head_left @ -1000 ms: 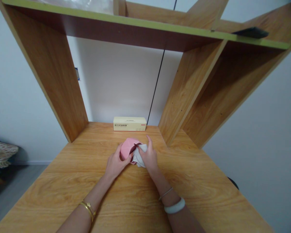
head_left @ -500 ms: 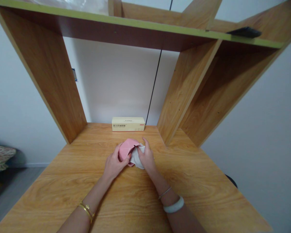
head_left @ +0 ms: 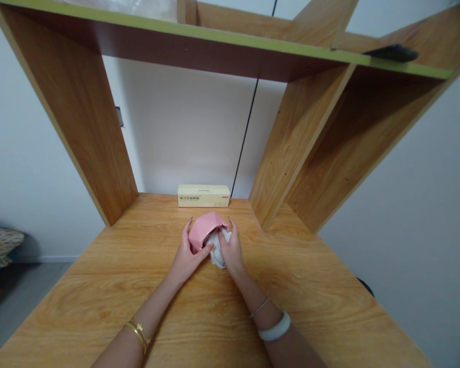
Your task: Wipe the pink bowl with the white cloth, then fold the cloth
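Observation:
A pink faceted bowl-like container point(head_left: 206, 228) is held tilted above the table, its dark opening turned toward me and to the right. My left hand point(head_left: 188, 253) is closed round its left side, with the thumb near the lower rim. My right hand point(head_left: 231, 249) pinches a crumpled white cloth point(head_left: 216, 251) against the container's opening, thumb at the rim and fingers behind its right side. Part of the cloth hangs below the opening. The inside of the container is mostly hidden by the cloth and the right thumb.
A long cream box point(head_left: 203, 196) with printed lettering stands at the back of the wooden table point(head_left: 199, 317). Wooden uprights point(head_left: 291, 148) and an overhead shelf point(head_left: 214, 41) frame the work area. A dark flat object point(head_left: 393, 52) lies on the shelf at right.
The pink container has turned and shifted slightly away from me. My left fingers have spread more along its side, and the cloth has moved with my right hand.

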The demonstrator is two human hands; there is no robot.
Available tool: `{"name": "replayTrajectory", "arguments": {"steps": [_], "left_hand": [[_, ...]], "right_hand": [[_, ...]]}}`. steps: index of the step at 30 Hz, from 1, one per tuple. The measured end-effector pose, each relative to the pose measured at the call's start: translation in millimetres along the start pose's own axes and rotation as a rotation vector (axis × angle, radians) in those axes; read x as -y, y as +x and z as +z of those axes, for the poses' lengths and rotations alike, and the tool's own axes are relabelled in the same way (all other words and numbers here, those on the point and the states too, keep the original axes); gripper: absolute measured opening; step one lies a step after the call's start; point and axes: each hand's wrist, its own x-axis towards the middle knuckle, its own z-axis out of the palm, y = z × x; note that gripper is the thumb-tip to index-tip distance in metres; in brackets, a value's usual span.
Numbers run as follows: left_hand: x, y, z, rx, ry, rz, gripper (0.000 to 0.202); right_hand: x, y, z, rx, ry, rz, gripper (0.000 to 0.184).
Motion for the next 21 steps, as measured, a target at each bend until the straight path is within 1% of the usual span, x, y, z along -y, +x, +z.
{"name": "replayTrajectory", "arguments": {"steps": [5, 7, 9, 12, 16, 21], "left_hand": [[5, 1, 2.4, 0.037, -0.137, -0.050, 0.090], [7, 1, 3.1, 0.053, -0.197, -0.047, 0.092], [9, 1, 3.5, 0.063, -0.203, -0.038, 0.092], [10, 1, 3.3, 0.092, -0.128, -0.048, 0.085], [9, 0, 2.3, 0.150, -0.083, -0.048, 0.069], [8, 0, 1.9, 0.106, -0.088, -0.034, 0.058]], "right_hand": [[-4, 1, 2, -0.032, 0.053, 0.018, 0.054], [-8, 2, 3, -0.036, 0.071, 0.023, 0.053], [-11, 4, 4, -0.041, 0.076, 0.020, 0.051], [-14, 5, 4, -0.043, 0.081, 0.018, 0.049], [-11, 3, 4, -0.023, 0.104, 0.030, 0.047], [-3, 1, 3, -0.009, 0.116, 0.047, 0.046]]}}
